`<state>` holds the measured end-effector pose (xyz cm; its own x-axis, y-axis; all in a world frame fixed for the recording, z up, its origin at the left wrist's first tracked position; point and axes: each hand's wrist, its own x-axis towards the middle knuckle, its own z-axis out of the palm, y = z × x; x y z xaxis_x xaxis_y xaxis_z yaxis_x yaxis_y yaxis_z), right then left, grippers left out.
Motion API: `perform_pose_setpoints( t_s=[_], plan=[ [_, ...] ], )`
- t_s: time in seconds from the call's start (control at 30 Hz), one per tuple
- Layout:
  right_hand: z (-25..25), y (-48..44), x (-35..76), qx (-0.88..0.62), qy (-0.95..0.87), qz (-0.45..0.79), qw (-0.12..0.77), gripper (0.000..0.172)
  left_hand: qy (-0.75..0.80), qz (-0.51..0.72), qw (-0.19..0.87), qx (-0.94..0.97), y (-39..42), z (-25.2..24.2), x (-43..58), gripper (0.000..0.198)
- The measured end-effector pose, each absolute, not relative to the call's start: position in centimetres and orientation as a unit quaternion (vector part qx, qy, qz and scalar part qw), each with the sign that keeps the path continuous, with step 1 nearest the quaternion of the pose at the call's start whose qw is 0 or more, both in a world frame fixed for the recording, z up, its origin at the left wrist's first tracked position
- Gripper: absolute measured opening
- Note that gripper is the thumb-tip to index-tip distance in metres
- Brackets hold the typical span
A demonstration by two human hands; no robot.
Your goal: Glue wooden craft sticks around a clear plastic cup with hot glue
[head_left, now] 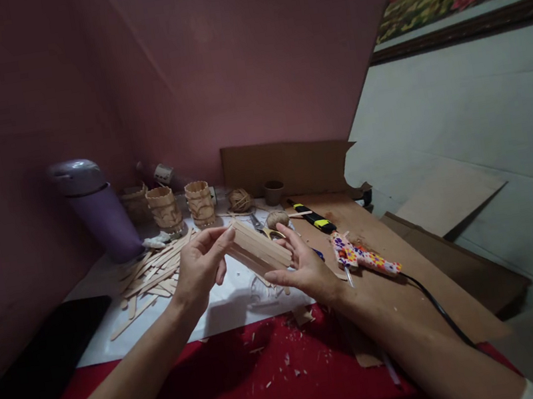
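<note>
Between my two hands, above the white sheet, is a tilted piece made of wooden craft sticks laid side by side. My left hand pinches its upper left end between thumb and fingers. At the lower right end, my right hand grips it with the thumb in front and the fingers at the far side. Loose craft sticks lie in a heap left of my left hand. Behind the held piece are scissors and a ball of twine, both partly hidden.
Two stick-covered cups stand at the back beside a purple flask. Another twine ball and a small brown pot are there too. Right, a flowered glue gun with a black cord and a yellow-black cutter lie on cardboard.
</note>
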<state>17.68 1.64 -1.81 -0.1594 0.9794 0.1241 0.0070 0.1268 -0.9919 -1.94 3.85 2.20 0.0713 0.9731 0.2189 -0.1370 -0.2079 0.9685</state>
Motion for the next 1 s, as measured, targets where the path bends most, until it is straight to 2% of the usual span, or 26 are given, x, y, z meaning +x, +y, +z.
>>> perform_pose_setpoints(
  t_s=[0.23,0.77,1.0],
  plan=[
    [-2.24,1.77,17.88,-0.422,-0.598,0.482,0.482,0.123,0.407,0.502,0.476,0.596,3.67,2.55,-2.29,0.032],
    [-2.72,2.09,18.11,-0.399,-0.598,0.493,0.49,0.121,0.406,0.504,0.474,0.597,3.38,2.95,-1.99,0.034],
    [-2.53,2.09,18.0,-0.408,-0.599,0.486,0.489,0.124,0.438,0.502,0.449,0.595,3.55,2.76,-1.97,0.045]
  ],
)
